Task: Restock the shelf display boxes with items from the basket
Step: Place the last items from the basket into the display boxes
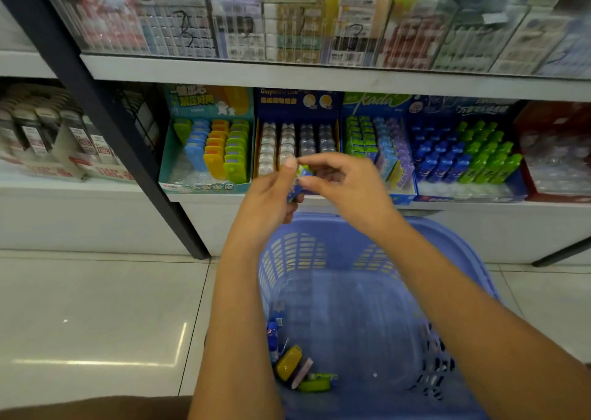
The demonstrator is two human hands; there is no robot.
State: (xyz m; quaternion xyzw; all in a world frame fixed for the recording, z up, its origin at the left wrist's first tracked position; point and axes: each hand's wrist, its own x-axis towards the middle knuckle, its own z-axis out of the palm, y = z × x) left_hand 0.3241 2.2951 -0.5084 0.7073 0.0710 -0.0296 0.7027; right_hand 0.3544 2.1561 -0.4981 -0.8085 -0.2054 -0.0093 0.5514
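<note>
Head view: left hand (268,197), right hand (347,186) pinch one packet (300,181); basket (323,220) rim just below

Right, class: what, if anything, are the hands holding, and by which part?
A small green and blue packet, held between both hands. The left hand grips its lower part, and the right hand pinches its top edge.

Perforated plastic basket (447,237); glossy floor tiles (96,307)

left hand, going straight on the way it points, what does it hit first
Likely the dark blue display box of round cases beyond the left hand; depth is unclear.
</note>
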